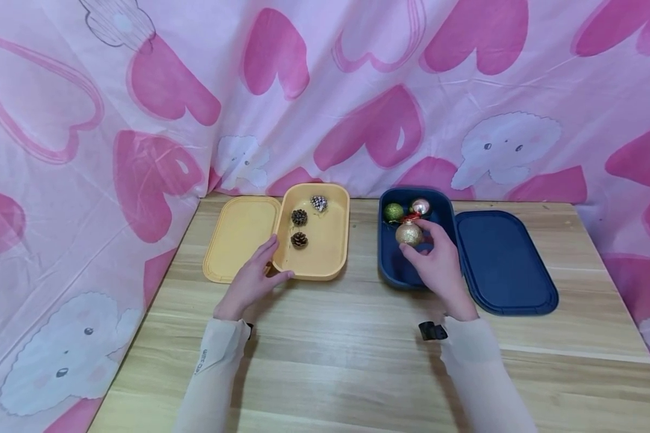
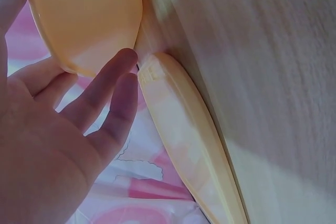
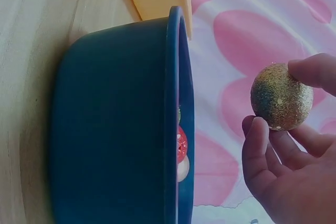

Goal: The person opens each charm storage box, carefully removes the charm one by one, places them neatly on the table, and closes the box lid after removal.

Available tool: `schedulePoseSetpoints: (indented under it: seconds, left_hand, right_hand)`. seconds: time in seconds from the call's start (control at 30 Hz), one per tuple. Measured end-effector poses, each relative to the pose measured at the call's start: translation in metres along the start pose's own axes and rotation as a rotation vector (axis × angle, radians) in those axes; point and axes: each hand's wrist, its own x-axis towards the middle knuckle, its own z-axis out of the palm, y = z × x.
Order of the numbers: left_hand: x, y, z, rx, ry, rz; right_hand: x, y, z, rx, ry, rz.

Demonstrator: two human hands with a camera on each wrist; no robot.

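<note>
My right hand (image 1: 439,263) pinches a gold glitter bauble (image 1: 408,234) between thumb and fingers, over the dark blue box (image 1: 388,278). In the right wrist view the bauble (image 3: 282,97) is held above the box's rim. Inside that box lie a green bauble (image 1: 393,212), a pink bauble (image 1: 420,207) and something red (image 3: 181,145), partly hidden. My left hand (image 1: 251,281) is at the near left corner of the yellow box (image 1: 338,273), fingers extended along its side. Several pinecones, among them a brown one (image 1: 299,240) and a frosted one (image 1: 319,203), lie in the yellow box.
A yellow lid (image 1: 238,240) lies left of the yellow box, and a dark blue lid (image 1: 511,264) right of the blue box. Both boxes stand near the back edge of the wooden table (image 1: 336,361). A pink heart-patterned cloth (image 1: 314,120) hangs behind.
</note>
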Motion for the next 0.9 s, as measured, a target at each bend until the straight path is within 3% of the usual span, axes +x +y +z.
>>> schedulePoseSetpoints:
  seconds: [0.43,0.9]
  left_hand:
    - [0.001,-0.001,0.001,0.023,0.004,-0.009]
    - [0.001,-0.004,0.003,0.019,0.015,0.005]
  right_hand:
    - [-0.007,-0.008,-0.001,-0.004,0.004,-0.024]
    - [-0.02,-0.02,0.01,0.017,0.031,-0.119]
